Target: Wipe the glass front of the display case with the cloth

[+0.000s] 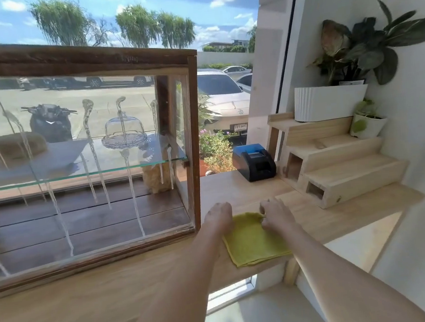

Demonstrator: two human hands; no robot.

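Grip: both hands sit on the far edge of the cloth (252, 240); the right hand (276, 215) has its fingers curled into a bunched fold at the cloth's upper right corner, pinching it, while the left hand (218, 218) rests at the upper left corner with fingers bent down, and whether it has closed on the fabric I cannot tell.
Cloth place: lower centre of the frame, flat on the pale wooden worktop (341, 216), just right of the display case (196, 136).
Cloth handling: a thin, soft, light yellow-green square, folded in layers; it will likely flop and unfold if lifted by one corner, so gathering it into a pad in the palm looks the better hold.
Glass front: fills the left half of the frame (75, 153), marked by long whitish streaks running downward.
Glass handling: stiff, smooth and breakable, probably slick where wet; even, moderate pressure seems wise, with strokes kept off the wooden frame.
Inside the case: a glass dome on a stand (123, 133) on the shelf, behind the pane.
Nearby: a black receipt printer (254, 162) and stepped wooden risers (336, 159) at centre right, well apart from the cloth.
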